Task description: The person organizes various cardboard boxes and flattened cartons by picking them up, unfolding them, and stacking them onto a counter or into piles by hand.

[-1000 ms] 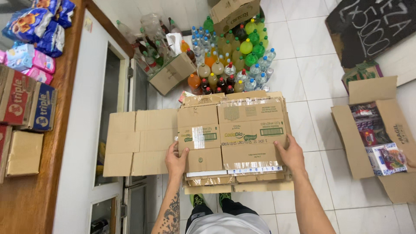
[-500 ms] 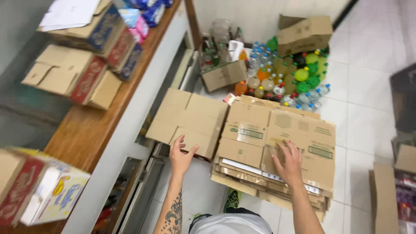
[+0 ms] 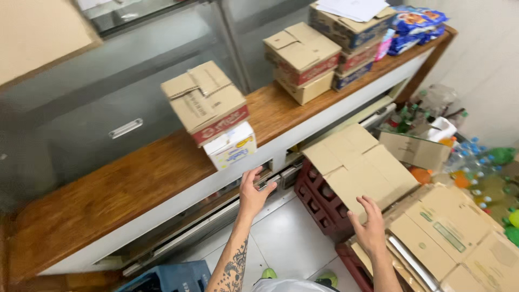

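Brown cartons (image 3: pixel 208 103) along wooden counter (image 3: pixel 108 194)

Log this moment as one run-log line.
left hand: open, raised near white box | right hand: open, over flattened cardboard | red crate beneath

Head view — downward, close overhead

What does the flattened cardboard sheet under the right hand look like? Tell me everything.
The cardboard sheet is plain brown corrugated board, a box opened flat, with fold creases dividing it into panels and flaps. It lies tilted over dark red crates, its far end towards the wooden counter. The right hand touches its near edge with spread fingers. More flattened boxes lie beside it.
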